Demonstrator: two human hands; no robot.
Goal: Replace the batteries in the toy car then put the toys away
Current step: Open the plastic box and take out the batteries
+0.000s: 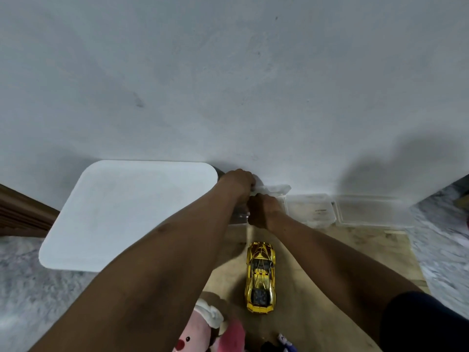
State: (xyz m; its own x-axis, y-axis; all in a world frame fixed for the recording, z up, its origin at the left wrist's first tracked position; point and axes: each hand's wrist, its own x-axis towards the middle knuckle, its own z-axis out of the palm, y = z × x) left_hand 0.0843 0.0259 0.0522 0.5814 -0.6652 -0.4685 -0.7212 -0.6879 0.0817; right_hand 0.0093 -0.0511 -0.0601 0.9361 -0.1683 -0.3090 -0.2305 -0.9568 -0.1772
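Gold toy car (pixel 260 275) lies lengthwise, nose toward the hands; left hand (pixel 238 184) and right hand (pixel 264 212) both grip a clear plastic container (pixel 275 189).

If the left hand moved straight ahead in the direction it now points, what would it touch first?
Most likely the white wall just behind the clear plastic container that the left hand grips; little room seems left, though depth is hard to judge.
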